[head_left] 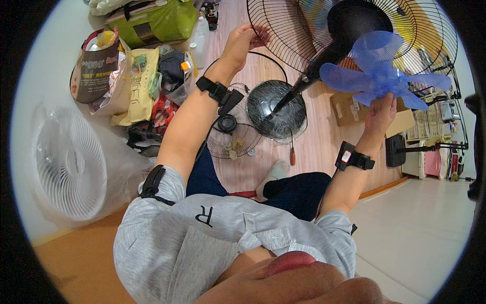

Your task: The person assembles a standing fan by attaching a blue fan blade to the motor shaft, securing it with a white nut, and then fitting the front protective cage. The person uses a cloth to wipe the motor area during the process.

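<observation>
A translucent blue fan blade (379, 73) is held up in front of the black motor housing (354, 23) of a stand fan, whose black wire rear grille (293, 35) spreads behind it. The right hand (379, 114) grips the blade's lower edge, fingers (387, 104) curled shut on a lobe. The left hand (242, 43) reaches to the grille's left rim, fingers (255, 34) closed loosely about the wires. The fan's pole runs down to a round black base (277, 109) on the wooden floor (324, 147). Beside the base lie a smaller wire guard (230, 137) and a screwdriver (292, 154). Well apart at the left stands a white fan wrapped in clear plastic (71, 162).
</observation>
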The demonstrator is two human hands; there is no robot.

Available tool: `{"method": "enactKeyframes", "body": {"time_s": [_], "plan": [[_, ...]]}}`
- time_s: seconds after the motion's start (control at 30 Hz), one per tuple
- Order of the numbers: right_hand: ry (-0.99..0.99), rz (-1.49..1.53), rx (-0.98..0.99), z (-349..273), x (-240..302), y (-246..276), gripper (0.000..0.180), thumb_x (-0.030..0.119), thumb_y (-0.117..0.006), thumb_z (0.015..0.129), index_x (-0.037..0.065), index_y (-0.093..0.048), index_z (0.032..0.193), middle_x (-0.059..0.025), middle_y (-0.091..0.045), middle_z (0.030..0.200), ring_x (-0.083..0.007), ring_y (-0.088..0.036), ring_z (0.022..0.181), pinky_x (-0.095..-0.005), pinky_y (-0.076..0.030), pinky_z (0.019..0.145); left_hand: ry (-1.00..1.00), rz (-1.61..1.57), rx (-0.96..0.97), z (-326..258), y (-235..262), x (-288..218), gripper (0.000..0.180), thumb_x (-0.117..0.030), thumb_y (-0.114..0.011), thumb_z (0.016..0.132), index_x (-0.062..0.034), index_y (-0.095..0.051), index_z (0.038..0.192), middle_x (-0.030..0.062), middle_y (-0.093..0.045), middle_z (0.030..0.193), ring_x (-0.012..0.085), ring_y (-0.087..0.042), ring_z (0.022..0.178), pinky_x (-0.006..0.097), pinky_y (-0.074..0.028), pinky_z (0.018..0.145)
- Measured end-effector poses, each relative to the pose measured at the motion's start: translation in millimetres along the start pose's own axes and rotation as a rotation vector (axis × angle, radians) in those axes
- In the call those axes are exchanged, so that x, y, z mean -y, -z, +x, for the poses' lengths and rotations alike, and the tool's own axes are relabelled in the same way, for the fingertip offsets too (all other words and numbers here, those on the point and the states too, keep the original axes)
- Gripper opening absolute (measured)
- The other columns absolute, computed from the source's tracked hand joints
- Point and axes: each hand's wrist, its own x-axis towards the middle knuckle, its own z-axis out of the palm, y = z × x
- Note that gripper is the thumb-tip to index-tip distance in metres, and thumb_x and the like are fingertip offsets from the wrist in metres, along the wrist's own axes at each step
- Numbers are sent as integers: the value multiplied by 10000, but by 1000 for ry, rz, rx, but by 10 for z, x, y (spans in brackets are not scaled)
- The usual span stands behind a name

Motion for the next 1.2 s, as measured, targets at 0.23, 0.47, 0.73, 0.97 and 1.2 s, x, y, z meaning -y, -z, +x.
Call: {"method": "enactKeyframes", "body": {"time_s": [0.23,0.47,0.73,0.97,1.2], "plan": [[-23,82,27,19,-51,119,198,213,-641,1052,138,-499,936,70,-363,656,-53,-329,524,-245,-278,477,198,97,311,425,-149,778,446,-336,-495,1091,-73,-569,1442,39,-655,1372,177,-622,1235,310,-457,1049],[-62,65,-110,-64,-53,53,165,242,-655,1044,118,-546,1065,65,-424,720,-59,-372,590,-250,-299,516,269,122,631,444,-780,1431,475,-272,-569,1063,-54,-527,1483,77,-598,1446,198,-541,1329,358,-436,1099],[-46,59,47,-84,-21,62,222,237,-664,1039,82,-586,1178,91,-402,674,-43,-314,537,-240,-266,504,270,142,730,331,-1161,1534,463,-242,-589,1047,-41,-537,1461,91,-608,1421,210,-557,1310,372,-453,1079],[-132,91,-99,-265,35,43,176,218,-653,1042,76,-599,1130,86,-401,656,-42,-329,534,-237,-254,489,259,176,804,122,-1508,1408,454,-216,-606,1033,-30,-546,1442,104,-618,1399,220,-570,1293,384,-468,1062],[-180,171,79,-537,300,-146,210,192,-667,1027,44,-605,1163,74,-479,709,-33,-325,533,-223,-250,491,186,256,793,-137,-1712,1324,445,-190,-624,1019,-19,-554,1423,116,-627,1378,230,-584,1276,396,-483,1045]]}}
